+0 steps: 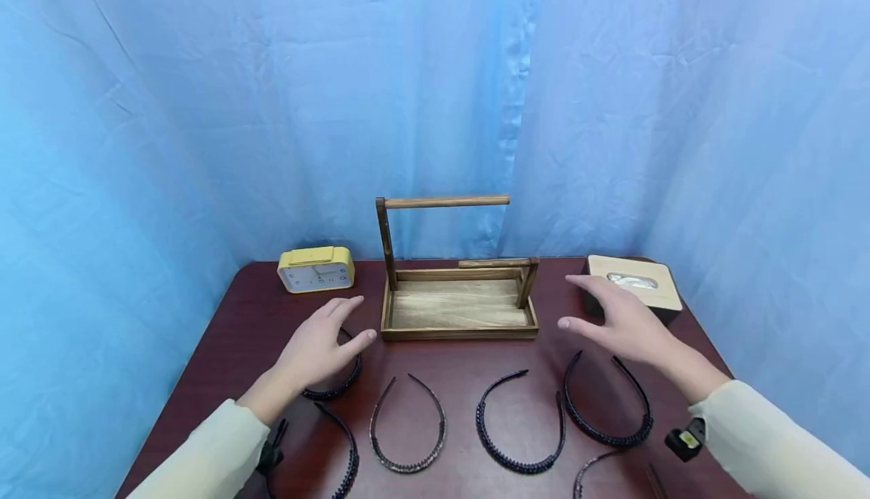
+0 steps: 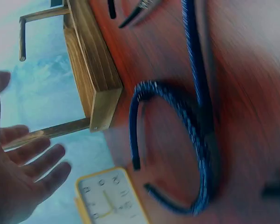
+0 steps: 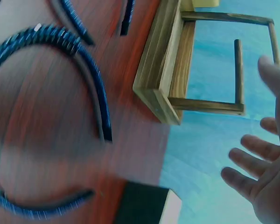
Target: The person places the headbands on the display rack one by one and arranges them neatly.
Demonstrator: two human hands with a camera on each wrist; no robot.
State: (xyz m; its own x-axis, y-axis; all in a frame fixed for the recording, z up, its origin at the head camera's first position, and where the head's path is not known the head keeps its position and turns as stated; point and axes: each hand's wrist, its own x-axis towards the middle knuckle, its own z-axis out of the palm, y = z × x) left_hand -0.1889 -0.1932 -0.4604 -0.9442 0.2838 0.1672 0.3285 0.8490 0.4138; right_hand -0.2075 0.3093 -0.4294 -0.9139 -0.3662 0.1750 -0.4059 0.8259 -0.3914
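My left hand [image 1: 318, 346] hovers over the table's left side, fingers spread and holding nothing. Beneath it lies a black headband [image 1: 333, 392], partly hidden by the hand. My right hand [image 1: 627, 319] is raised on the other side, also with nothing in its grasp, in front of the tissue box. Between the hands, farther back, stands a wooden tray [image 1: 459, 334] with two upright posts, each bearing a horizontal bar at a different height. Several headbands lie nearer me: a speckled grey one [image 1: 408, 468], a dark braided one [image 1: 519, 467] and a black one [image 1: 615, 439].
A yellow alarm clock [image 1: 317, 269] stands at the back left. The tissue box [image 1: 669, 291] with a pale wooden top sits at the back right. Another black headband [image 1: 350, 469] and a thin speckled one [image 1: 590, 465] lie near the front. Blue curtains [image 1: 435, 91] hang behind the table.
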